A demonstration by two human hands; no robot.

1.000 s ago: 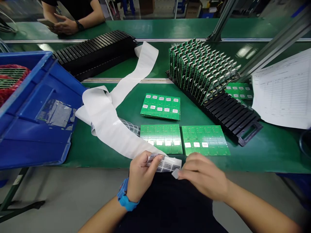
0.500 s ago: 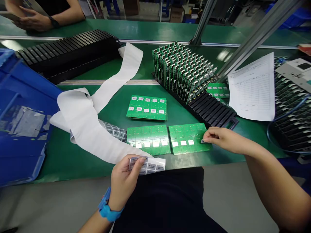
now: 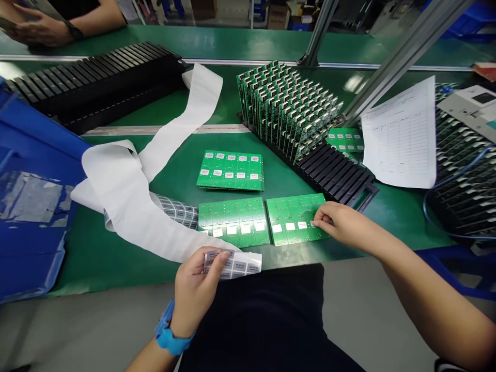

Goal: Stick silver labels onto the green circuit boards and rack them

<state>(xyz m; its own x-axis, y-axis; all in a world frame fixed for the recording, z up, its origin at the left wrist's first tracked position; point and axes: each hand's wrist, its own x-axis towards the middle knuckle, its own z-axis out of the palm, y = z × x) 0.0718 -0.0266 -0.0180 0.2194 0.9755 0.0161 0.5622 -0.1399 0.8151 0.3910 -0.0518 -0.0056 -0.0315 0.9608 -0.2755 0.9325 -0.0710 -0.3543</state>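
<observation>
My left hand (image 3: 199, 281) grips the end of a strip of labels (image 3: 239, 266), thumb on top, at the table's front edge. The strip's white backing runs away to the left in loops. My right hand (image 3: 335, 222) is closed in a pinch over the right part of a green circuit board (image 3: 292, 206). A small white label (image 3: 313, 223) shows at its fingertips, partly hidden. Three white labels sit in a row on this board, left of the fingers. Beside it lies another circuit board (image 3: 232, 212) with a row of labels. Behind them is a small stack of labelled boards (image 3: 230, 165).
A black rack (image 3: 333, 173) holds upright circuit boards behind my right hand. Another black rack (image 3: 96, 77) lies at the back left, and a blue bin (image 3: 34, 155) stands at the left. A printed sheet (image 3: 401, 139) leans at the right. Across the table sits another person (image 3: 42, 26).
My right hand has moved slightly left over the right board, bringing the label in with it. My left hand keeps its hold on the strip. The whole view has shifted a little.
</observation>
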